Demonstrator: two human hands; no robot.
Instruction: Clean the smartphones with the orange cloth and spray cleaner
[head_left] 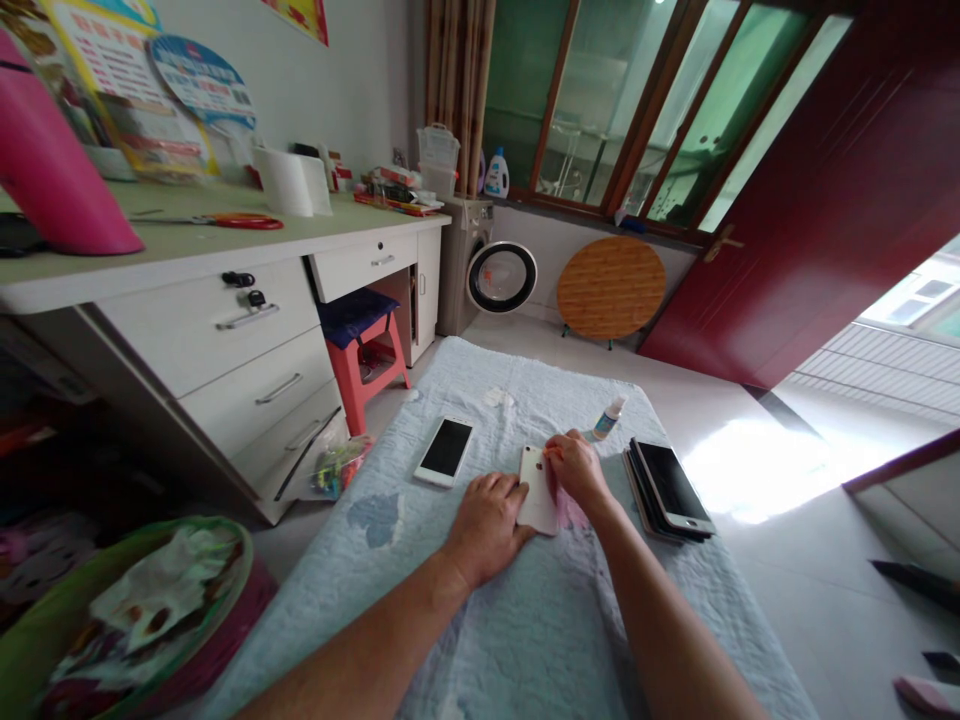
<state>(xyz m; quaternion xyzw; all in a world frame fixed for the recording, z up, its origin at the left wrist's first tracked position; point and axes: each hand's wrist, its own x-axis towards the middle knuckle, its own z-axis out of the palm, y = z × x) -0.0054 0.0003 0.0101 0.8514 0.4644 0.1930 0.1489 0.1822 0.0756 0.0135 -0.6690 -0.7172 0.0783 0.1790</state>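
A white smartphone (537,490) lies back up on the cloth-covered table, its camera end pointing away from me. My left hand (491,520) grips it from the left, thumb at the lower edge and fingers along the side. At the phone's upper right my right hand (576,465) is closed in a pinch on a small orange thing (553,452), mostly hidden by the fingers. A pink cloth (574,512) lies below that hand, beside the phone. To the left rests another white phone (446,452), dark screen up.
A small spray bottle (608,417) lies tilted beyond my right hand. Right of it is a stack of phones (670,490). A light blue quilted cloth (495,385) covers the table. A desk (367,235) and a full waste basket (244,570) stand at the left.
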